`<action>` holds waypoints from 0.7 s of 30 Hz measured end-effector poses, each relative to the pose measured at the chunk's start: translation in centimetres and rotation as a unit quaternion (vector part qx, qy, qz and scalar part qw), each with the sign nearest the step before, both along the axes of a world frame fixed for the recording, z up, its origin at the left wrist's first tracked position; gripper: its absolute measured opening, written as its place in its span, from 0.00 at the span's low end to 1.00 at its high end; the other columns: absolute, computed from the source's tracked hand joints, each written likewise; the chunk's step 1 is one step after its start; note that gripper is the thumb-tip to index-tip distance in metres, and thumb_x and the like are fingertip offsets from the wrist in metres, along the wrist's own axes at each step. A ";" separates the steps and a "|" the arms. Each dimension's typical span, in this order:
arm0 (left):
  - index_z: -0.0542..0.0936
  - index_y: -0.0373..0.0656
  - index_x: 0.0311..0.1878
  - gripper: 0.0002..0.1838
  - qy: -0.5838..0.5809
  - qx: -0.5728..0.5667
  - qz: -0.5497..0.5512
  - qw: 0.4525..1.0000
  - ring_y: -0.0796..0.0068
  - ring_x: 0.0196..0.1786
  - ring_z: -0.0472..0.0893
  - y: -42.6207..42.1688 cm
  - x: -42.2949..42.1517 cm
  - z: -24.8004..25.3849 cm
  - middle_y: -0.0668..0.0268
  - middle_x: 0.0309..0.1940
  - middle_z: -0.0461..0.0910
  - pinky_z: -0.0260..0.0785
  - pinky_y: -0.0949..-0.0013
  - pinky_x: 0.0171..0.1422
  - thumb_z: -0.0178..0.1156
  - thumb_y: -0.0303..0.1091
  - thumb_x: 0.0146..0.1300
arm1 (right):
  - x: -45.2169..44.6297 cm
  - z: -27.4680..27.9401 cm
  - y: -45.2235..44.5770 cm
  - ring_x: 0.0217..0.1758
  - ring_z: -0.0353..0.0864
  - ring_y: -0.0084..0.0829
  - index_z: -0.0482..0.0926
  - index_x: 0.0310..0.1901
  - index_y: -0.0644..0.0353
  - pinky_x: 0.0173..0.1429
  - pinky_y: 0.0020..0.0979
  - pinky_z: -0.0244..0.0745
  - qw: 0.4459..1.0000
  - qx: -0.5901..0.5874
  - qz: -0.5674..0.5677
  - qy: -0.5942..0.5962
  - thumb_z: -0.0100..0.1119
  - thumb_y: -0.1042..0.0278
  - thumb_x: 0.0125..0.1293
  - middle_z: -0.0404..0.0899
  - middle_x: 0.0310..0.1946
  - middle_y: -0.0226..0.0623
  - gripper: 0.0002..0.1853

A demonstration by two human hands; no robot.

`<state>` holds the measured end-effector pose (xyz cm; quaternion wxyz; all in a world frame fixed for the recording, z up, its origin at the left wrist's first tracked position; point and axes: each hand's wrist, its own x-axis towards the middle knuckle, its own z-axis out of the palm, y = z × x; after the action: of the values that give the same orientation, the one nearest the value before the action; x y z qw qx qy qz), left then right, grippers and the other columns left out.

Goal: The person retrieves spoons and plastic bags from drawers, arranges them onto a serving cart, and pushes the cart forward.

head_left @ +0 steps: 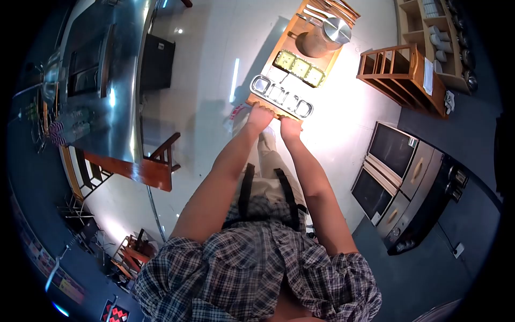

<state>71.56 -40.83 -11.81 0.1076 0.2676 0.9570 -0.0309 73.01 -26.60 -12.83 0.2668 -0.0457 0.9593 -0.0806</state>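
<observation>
Both my hands are closed over the near edge of a long wooden cart (333,58), whose wheels or legs I cannot make out. My left hand (260,116) grips toward the left of that edge, and my right hand (290,129) toward the right corner. Just beyond my fingers lies a shiny metal rack with looped shapes (281,97). Behind it sits a row of three yellow-green square dishes (299,68). Farther back stands a metal pot (315,44), with a round steel lid (337,30) beside or over its rim. White-handled utensils (318,14) lie at the far end.
A steel counter (120,115) runs along the left, with a reddish wooden chair (134,170) near its end. To the right are a wooden shelf unit (394,75), a rack of white cups (440,43) and a cabinet with dark panels (391,150). Pale floor lies between.
</observation>
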 end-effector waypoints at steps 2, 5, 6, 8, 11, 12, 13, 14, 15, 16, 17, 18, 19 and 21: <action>0.80 0.51 0.36 0.09 -0.018 -0.004 0.016 1.000 0.74 0.42 0.80 1.2 3.4 0.3 0.70 0.33 0.81 0.60 0.56 0.60 0.50 0.33 0.57 | 2.9 0.4 1.1 0.42 0.81 0.39 0.77 0.41 0.56 0.42 0.42 0.76 1.000 0.005 0.026 -0.010 0.43 0.71 0.62 0.81 0.37 0.41 0.12; 0.79 0.52 0.33 0.07 -0.033 -0.008 0.029 0.999 0.75 0.41 0.80 1.1 6.6 0.4 0.72 0.32 0.81 0.61 0.58 0.58 0.51 0.33 0.57 | 5.8 2.8 1.0 0.42 0.82 0.36 0.80 0.42 0.52 0.40 0.48 0.76 0.999 0.017 0.032 -0.016 0.46 0.67 0.61 0.81 0.39 0.38 0.13; 0.79 0.52 0.33 0.07 -0.008 0.010 0.031 0.999 0.75 0.40 0.80 0.9 7.9 0.0 0.72 0.31 0.81 0.62 0.59 0.57 0.51 0.33 0.56 | 6.6 2.7 0.9 0.42 0.82 0.37 0.80 0.42 0.52 0.40 0.50 0.76 0.998 0.026 0.050 -0.029 0.45 0.67 0.61 0.81 0.40 0.37 0.13; 0.80 0.52 0.33 0.07 0.022 0.027 0.006 0.999 0.74 0.40 0.80 -3.4 6.1 -1.9 0.73 0.31 0.81 0.62 0.59 0.58 0.51 0.33 0.56 | 5.0 1.3 -3.3 0.42 0.82 0.38 0.80 0.41 0.52 0.40 0.52 0.76 0.998 0.036 0.040 -0.036 0.45 0.66 0.61 0.81 0.40 0.37 0.13; 0.80 0.51 0.36 0.08 -0.015 0.010 0.038 0.999 0.73 0.42 0.80 -3.2 7.1 -1.8 0.72 0.32 0.81 0.61 0.58 0.60 0.51 0.33 0.57 | 6.3 1.5 -3.3 0.43 0.81 0.39 0.80 0.41 0.52 0.42 0.54 0.75 0.999 0.015 0.021 -0.041 0.45 0.65 0.62 0.81 0.41 0.36 0.13; 0.80 0.51 0.36 0.08 -0.014 0.010 0.036 0.999 0.73 0.42 0.80 -3.0 6.9 -1.5 0.72 0.32 0.81 0.61 0.58 0.60 0.51 0.33 0.57 | 6.5 1.4 -3.3 0.42 0.82 0.39 0.79 0.42 0.52 0.43 0.54 0.74 0.999 0.010 0.020 -0.028 0.44 0.65 0.62 0.81 0.41 0.36 0.13; 0.79 0.51 0.38 0.09 -0.051 -0.014 0.047 0.997 0.73 0.44 0.79 -2.5 6.7 -1.2 0.70 0.35 0.80 0.60 0.57 0.61 0.51 0.33 0.57 | 6.8 1.3 -3.3 0.42 0.82 0.40 0.78 0.42 0.52 0.44 0.55 0.74 1.000 0.006 0.019 -0.017 0.44 0.66 0.62 0.80 0.41 0.36 0.13; 0.79 0.51 0.40 0.10 -0.088 -0.038 0.050 0.994 0.72 0.47 0.78 -2.9 5.4 -1.2 0.68 0.38 0.80 0.59 0.57 0.61 0.51 0.32 0.57 | 5.6 0.8 -3.9 0.46 0.80 0.39 0.75 0.47 0.53 0.45 0.55 0.74 0.998 0.015 0.002 -0.056 0.42 0.68 0.63 0.79 0.43 0.37 0.14; 0.79 0.51 0.40 0.10 -0.086 -0.036 0.047 0.995 0.72 0.47 0.78 -2.9 5.4 -1.1 0.68 0.38 0.80 0.59 0.57 0.61 0.51 0.32 0.57 | 5.6 0.6 -3.7 0.46 0.80 0.39 0.75 0.47 0.53 0.45 0.55 0.74 0.998 0.017 -0.001 -0.054 0.42 0.68 0.63 0.79 0.43 0.37 0.14; 0.78 0.50 0.43 0.11 -0.073 -0.012 0.049 0.996 0.71 0.50 0.76 -3.0 5.5 -0.8 0.67 0.41 0.79 0.59 0.56 0.62 0.50 0.32 0.58 | 5.7 0.4 -3.4 0.48 0.79 0.38 0.73 0.48 0.53 0.44 0.55 0.74 0.998 0.011 0.002 -0.055 0.41 0.69 0.63 0.78 0.45 0.38 0.14; 0.78 0.49 0.45 0.13 -0.061 0.011 0.050 0.997 0.69 0.53 0.75 -3.3 5.7 -0.8 0.65 0.43 0.79 0.59 0.55 0.62 0.50 0.32 0.58 | 5.9 0.4 -3.4 0.51 0.77 0.38 0.72 0.49 0.53 0.43 0.55 0.75 0.998 0.004 0.004 -0.057 0.40 0.70 0.63 0.77 0.46 0.38 0.14; 0.78 0.49 0.45 0.13 -0.057 0.012 0.047 0.997 0.69 0.53 0.75 -3.6 5.9 -0.6 0.65 0.43 0.79 0.59 0.55 0.62 0.50 0.32 0.58 | 6.1 0.4 -3.3 0.53 0.75 0.38 0.71 0.50 0.53 0.44 0.50 0.75 0.998 -0.006 -0.001 -0.059 0.40 0.71 0.63 0.76 0.47 0.39 0.15; 0.77 0.49 0.47 0.13 -0.054 0.029 0.058 0.996 0.67 0.56 0.73 -3.7 6.4 -0.4 0.63 0.47 0.77 0.58 0.54 0.63 0.50 0.32 0.59 | 6.3 0.6 -3.2 0.53 0.75 0.38 0.71 0.50 0.53 0.44 0.50 0.75 0.999 -0.005 -0.005 -0.053 0.40 0.71 0.63 0.76 0.47 0.39 0.15; 0.76 0.48 0.49 0.14 -0.046 0.050 0.064 0.996 0.66 0.59 0.70 -3.5 6.5 -0.1 0.61 0.51 0.74 0.57 0.53 0.63 0.50 0.32 0.59 | 6.3 0.2 -2.3 0.51 0.76 0.39 0.72 0.48 0.54 0.46 0.44 0.75 0.997 -0.066 -0.018 -0.022 0.42 0.72 0.61 0.76 0.46 0.40 0.15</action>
<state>78.01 -44.30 -11.90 0.1396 0.2124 0.9665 0.0363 79.33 -28.93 -12.64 0.2826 -0.0445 0.9464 -0.1498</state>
